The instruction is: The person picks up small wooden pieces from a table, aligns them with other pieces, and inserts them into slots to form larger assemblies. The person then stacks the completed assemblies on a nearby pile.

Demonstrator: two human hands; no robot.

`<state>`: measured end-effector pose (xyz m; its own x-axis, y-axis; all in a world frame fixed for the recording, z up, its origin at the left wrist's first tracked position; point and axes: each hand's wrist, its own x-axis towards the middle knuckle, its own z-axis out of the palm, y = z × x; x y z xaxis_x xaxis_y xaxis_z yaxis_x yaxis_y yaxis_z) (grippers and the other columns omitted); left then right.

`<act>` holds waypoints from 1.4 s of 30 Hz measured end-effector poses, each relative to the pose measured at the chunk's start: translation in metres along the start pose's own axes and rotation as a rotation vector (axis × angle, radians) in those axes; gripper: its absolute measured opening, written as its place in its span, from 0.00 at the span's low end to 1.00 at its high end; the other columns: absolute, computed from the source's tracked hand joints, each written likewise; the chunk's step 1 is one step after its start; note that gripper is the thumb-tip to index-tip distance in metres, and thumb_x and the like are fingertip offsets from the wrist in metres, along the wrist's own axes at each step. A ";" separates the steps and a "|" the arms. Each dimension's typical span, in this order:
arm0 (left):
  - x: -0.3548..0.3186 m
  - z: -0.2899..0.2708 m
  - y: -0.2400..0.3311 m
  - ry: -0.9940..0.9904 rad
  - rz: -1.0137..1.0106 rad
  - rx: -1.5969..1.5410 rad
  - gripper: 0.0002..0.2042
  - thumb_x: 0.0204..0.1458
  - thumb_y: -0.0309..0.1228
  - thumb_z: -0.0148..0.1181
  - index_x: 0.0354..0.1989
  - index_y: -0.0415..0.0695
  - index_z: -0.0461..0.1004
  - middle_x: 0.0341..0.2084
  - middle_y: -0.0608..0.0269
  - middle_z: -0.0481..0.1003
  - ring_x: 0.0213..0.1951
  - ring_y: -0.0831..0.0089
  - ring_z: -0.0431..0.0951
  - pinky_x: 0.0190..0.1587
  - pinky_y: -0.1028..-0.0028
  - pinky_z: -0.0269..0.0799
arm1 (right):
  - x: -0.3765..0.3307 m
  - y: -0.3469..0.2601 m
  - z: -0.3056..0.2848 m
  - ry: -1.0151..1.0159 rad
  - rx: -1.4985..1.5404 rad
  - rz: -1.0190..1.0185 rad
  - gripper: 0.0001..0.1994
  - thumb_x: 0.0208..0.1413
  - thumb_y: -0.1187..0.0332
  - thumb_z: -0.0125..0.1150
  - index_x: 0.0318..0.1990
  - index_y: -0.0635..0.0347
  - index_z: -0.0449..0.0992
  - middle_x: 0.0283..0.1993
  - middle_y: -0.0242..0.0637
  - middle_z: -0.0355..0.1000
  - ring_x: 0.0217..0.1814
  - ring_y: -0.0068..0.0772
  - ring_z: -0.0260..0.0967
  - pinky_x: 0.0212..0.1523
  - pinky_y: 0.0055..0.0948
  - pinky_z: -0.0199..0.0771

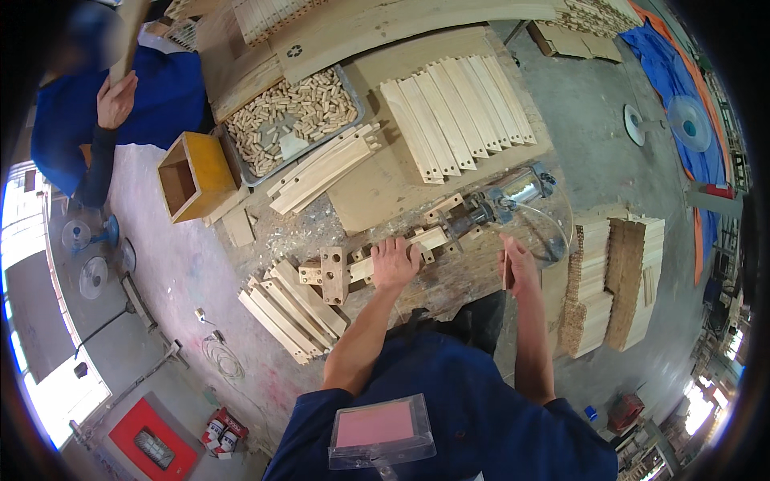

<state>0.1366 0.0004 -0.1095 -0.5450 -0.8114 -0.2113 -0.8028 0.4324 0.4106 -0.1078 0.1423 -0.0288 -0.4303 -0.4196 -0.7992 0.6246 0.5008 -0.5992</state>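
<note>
My left hand [393,264] lies over a pale wooden slat [429,240], its fingers bent over the far edge. The slat rests in a wooden jig fixed to the workbench, with a drilled block [334,275] at its left end. A metal air cylinder [521,191] with a hose stands at the jig's right end. My right hand [521,264] is closed around a thin, brown, stick-like piece [508,272], held near the bench's front edge, right of the jig. Its exact kind cannot be made out.
Slats lie in a row [457,116] behind the jig, and more are stacked [293,313] at its left. A tray [358,96] holds many dowels, beside a yellow wooden box [200,176]. Stacked wood [613,280] stands at right. A co-worker's hand [116,102] grips a board.
</note>
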 end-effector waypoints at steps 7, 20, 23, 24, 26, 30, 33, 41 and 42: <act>-0.005 -0.001 -0.003 0.005 -0.030 0.002 0.20 0.59 0.47 0.47 0.39 0.40 0.73 0.37 0.49 0.74 0.46 0.55 0.71 0.51 0.57 0.59 | -0.014 0.008 0.025 -0.125 0.411 0.189 0.30 0.58 0.39 0.58 0.56 0.54 0.67 0.33 0.33 0.69 0.28 0.26 0.69 0.30 0.29 0.75; -0.007 -0.057 0.023 0.339 0.295 -0.303 0.14 0.55 0.41 0.57 0.28 0.43 0.79 0.26 0.54 0.77 0.35 0.54 0.76 0.43 0.58 0.67 | -0.033 0.019 0.008 -0.225 0.255 -0.190 0.19 0.57 0.73 0.63 0.55 0.68 0.72 0.48 0.40 0.76 0.46 0.33 0.76 0.46 0.34 0.77; -0.012 -0.085 0.038 0.348 0.467 -0.306 0.12 0.51 0.40 0.61 0.24 0.44 0.77 0.21 0.57 0.75 0.29 0.58 0.75 0.37 0.60 0.65 | -0.038 0.012 0.008 -0.191 0.164 -0.239 0.17 0.56 0.72 0.65 0.53 0.67 0.74 0.46 0.38 0.77 0.44 0.31 0.76 0.44 0.32 0.76; -0.011 -0.090 0.044 0.318 0.502 -0.287 0.13 0.51 0.41 0.61 0.22 0.45 0.76 0.20 0.58 0.74 0.28 0.58 0.75 0.36 0.60 0.64 | -0.042 0.010 0.005 -0.193 0.145 -0.237 0.17 0.56 0.72 0.65 0.52 0.67 0.75 0.45 0.37 0.77 0.44 0.29 0.75 0.44 0.31 0.75; -0.012 -0.099 0.045 0.281 0.529 -0.231 0.15 0.50 0.42 0.62 0.20 0.45 0.74 0.19 0.59 0.73 0.28 0.59 0.74 0.35 0.61 0.63 | -0.048 0.005 0.009 -0.228 0.106 -0.220 0.16 0.57 0.71 0.66 0.51 0.66 0.76 0.45 0.36 0.77 0.43 0.27 0.74 0.44 0.28 0.75; -0.008 -0.103 0.047 0.280 0.562 -0.202 0.15 0.50 0.43 0.62 0.20 0.45 0.74 0.19 0.60 0.71 0.28 0.59 0.74 0.36 0.62 0.63 | -0.051 0.000 0.016 -0.276 0.100 -0.219 0.14 0.58 0.69 0.65 0.50 0.65 0.77 0.43 0.33 0.77 0.43 0.23 0.73 0.45 0.25 0.73; -0.008 -0.099 0.045 0.262 0.525 -0.187 0.15 0.51 0.43 0.62 0.21 0.45 0.75 0.20 0.59 0.73 0.29 0.59 0.74 0.37 0.62 0.63 | -0.052 -0.011 0.021 -0.308 0.037 -0.207 0.14 0.59 0.68 0.64 0.50 0.65 0.77 0.42 0.32 0.76 0.42 0.21 0.72 0.45 0.24 0.73; -0.006 -0.089 0.040 0.316 0.380 -0.269 0.13 0.52 0.41 0.61 0.27 0.44 0.79 0.24 0.57 0.76 0.32 0.57 0.75 0.40 0.60 0.64 | -0.025 -0.030 0.045 -0.407 -0.076 -0.171 0.13 0.61 0.69 0.61 0.50 0.64 0.77 0.43 0.30 0.77 0.43 0.20 0.72 0.44 0.23 0.72; -0.007 -0.088 0.039 0.321 0.349 -0.276 0.13 0.52 0.41 0.60 0.27 0.44 0.79 0.24 0.57 0.76 0.32 0.57 0.75 0.40 0.60 0.64 | -0.022 -0.031 0.049 -0.418 -0.094 -0.155 0.13 0.61 0.69 0.61 0.51 0.64 0.77 0.43 0.30 0.77 0.42 0.21 0.72 0.44 0.24 0.73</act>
<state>0.1307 -0.0117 -0.0137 -0.6319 -0.7363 0.2422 -0.4710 0.6129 0.6344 -0.0857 0.0985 0.0093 -0.2019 -0.7551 -0.6238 0.5032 0.4664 -0.7275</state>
